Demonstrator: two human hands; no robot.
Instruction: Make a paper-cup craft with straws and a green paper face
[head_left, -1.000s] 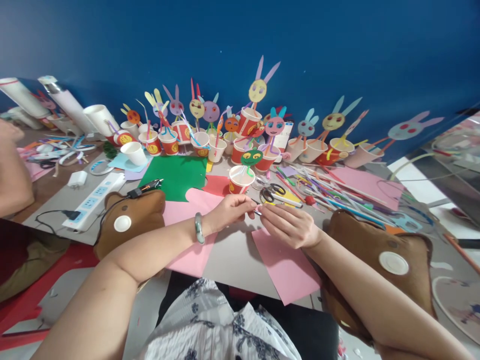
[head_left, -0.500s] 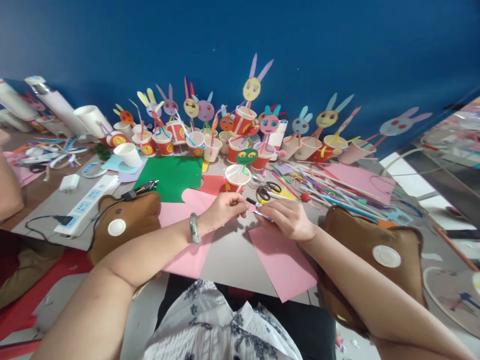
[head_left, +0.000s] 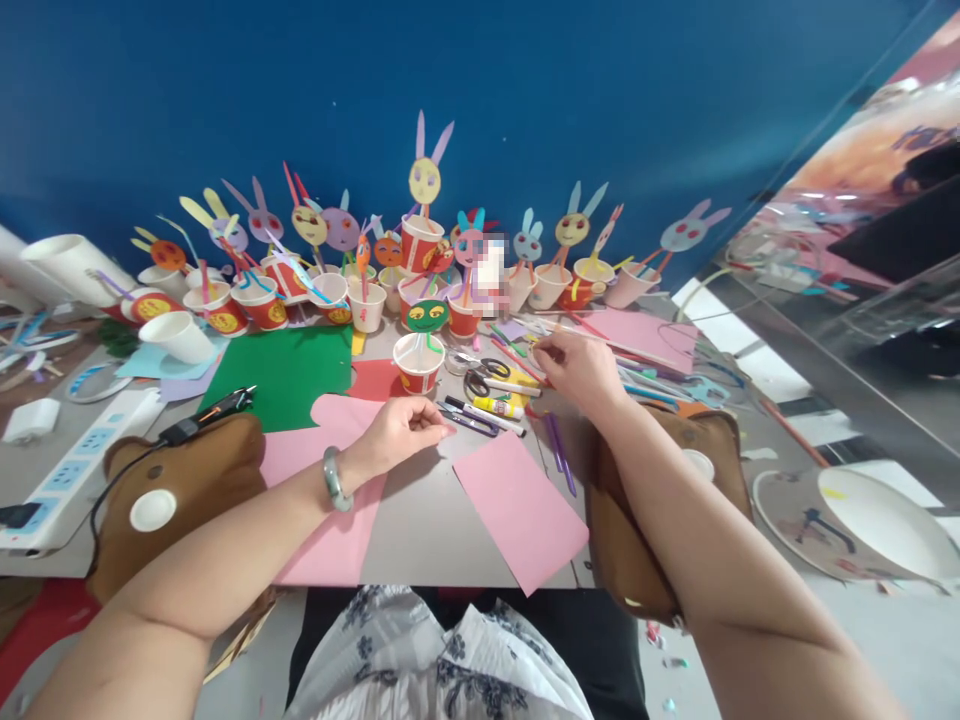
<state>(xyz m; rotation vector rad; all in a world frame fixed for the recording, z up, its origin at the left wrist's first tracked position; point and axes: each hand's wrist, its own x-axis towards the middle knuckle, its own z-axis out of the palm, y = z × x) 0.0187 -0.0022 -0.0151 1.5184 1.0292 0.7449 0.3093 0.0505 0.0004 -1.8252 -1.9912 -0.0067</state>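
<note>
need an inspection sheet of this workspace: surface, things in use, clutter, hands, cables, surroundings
Surface: grey table, partly covered by paper, including a pink sheet and a green sheet.
Things in use: pens and glue stick lie beyond the pink sheet; cup with green paper head stands upright.
Clutter: loose coloured sticks on the right; scissors near the cup.
Left hand: fingertips together; too small to tell whether they hold anything.
Right hand: at the coloured sticks; grip unclear.
Cables: black cable over a brown cushion; power strip on the left.
Surroundings: blue wall behind.
</note>
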